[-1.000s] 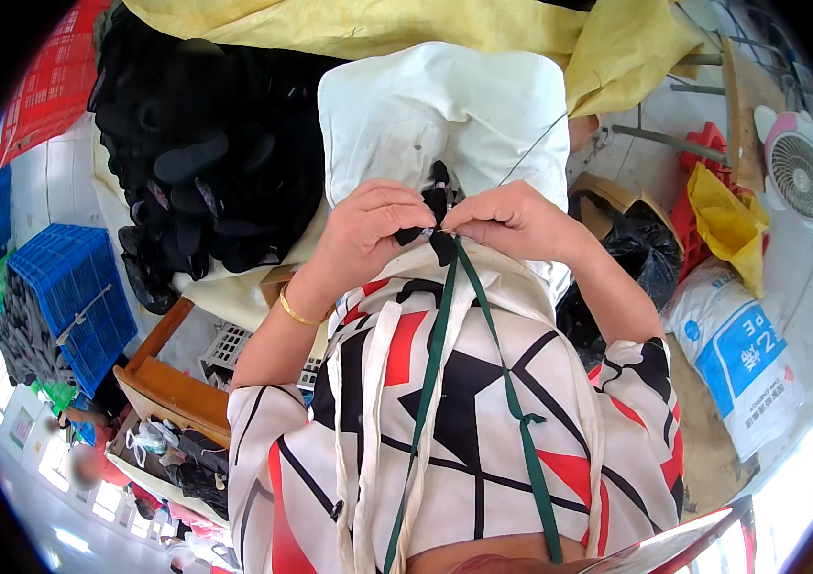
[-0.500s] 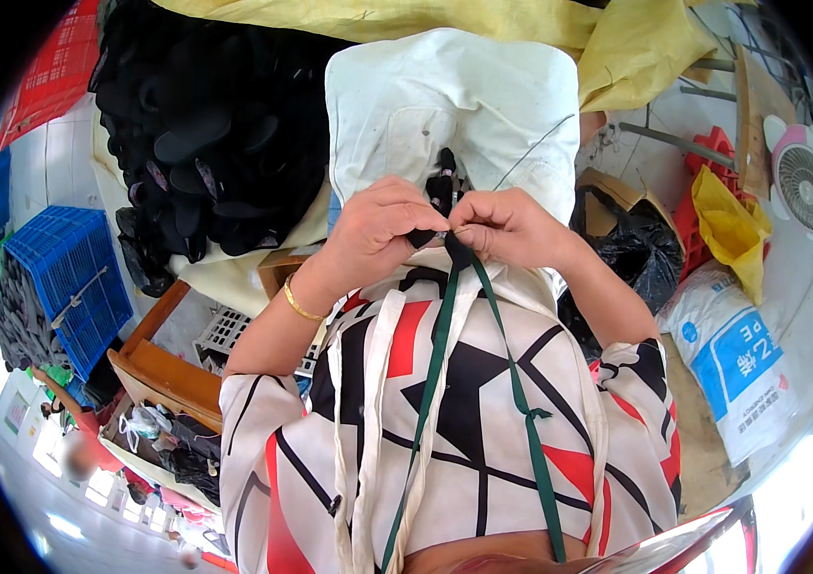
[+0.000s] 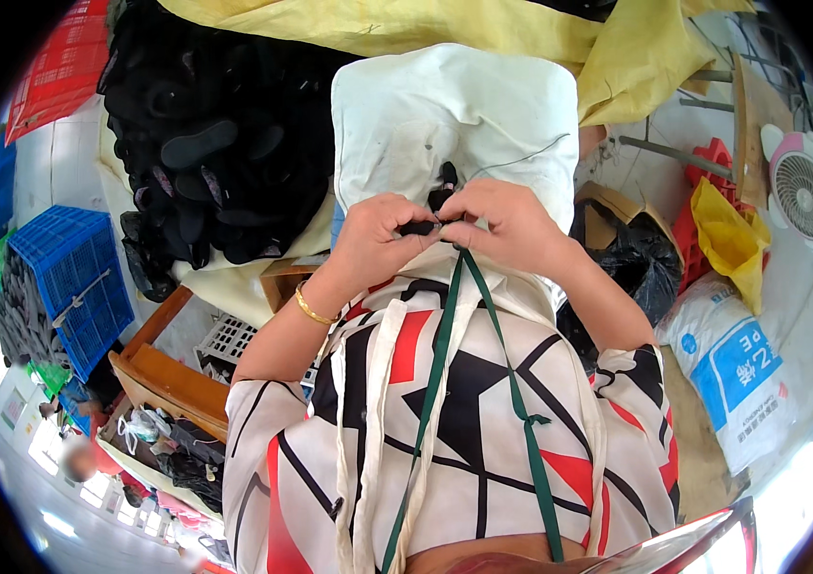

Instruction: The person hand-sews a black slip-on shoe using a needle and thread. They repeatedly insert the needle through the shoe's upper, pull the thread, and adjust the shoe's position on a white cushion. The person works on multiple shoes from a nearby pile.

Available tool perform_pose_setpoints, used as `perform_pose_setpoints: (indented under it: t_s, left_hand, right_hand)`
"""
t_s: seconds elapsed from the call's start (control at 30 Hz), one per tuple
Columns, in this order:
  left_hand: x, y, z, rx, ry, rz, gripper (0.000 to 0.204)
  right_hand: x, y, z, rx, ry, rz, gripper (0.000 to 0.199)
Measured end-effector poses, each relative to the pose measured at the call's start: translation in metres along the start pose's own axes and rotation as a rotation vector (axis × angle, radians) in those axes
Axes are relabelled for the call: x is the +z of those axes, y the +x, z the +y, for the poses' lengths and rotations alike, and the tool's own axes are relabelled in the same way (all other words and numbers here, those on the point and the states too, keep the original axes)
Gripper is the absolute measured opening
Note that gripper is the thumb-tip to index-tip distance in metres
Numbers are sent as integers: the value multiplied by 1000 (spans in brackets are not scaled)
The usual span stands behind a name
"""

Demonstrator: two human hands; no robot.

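Over my lap, my left hand (image 3: 380,234) and my right hand (image 3: 507,222) meet with their fingers pinched closed. Between them is a small black cloth piece (image 3: 416,228), mostly covered by my fingers. A narrow black end (image 3: 447,176) of it sticks out beyond the fingertips; its exact kind cannot be made out. A thin dark thread (image 3: 531,153) runs up and right from near my right hand over the white cloth (image 3: 454,86) on my lap. Whether a needle is in the fingers is too small to tell. A green strap (image 3: 445,330) hangs just below my hands.
A big heap of black cloth shoes (image 3: 198,143) lies at the left on pale sheeting. Beyond it stands a blue crate (image 3: 76,277). A wooden stool (image 3: 167,387) is near my left elbow. To the right are a black plastic bag (image 3: 641,239), a white sack (image 3: 736,364) and a fan (image 3: 806,187).
My right hand has turned and come in closer to the left, its fingers now lower over the black piece. The thread has shifted and lies flatter. My head view has tilted slightly.
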State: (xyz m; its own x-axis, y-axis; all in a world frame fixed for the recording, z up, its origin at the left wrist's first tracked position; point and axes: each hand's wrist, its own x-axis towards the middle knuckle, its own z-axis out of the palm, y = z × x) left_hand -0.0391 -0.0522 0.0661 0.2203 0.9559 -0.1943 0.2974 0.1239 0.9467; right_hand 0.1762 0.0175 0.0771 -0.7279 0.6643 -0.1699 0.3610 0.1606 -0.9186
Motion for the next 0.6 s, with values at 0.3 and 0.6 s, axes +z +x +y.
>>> perform_pose_setpoints:
  t_s: [0.3,0.6]
  left_hand:
    - [6,-1,-7,147,237,86,18]
    - [-12,3,-25,189,349,309,10]
  right_hand:
    - [13,1,-40,-790,-375,164,7]
    - [-74,-18,12,12,1193,530,13]
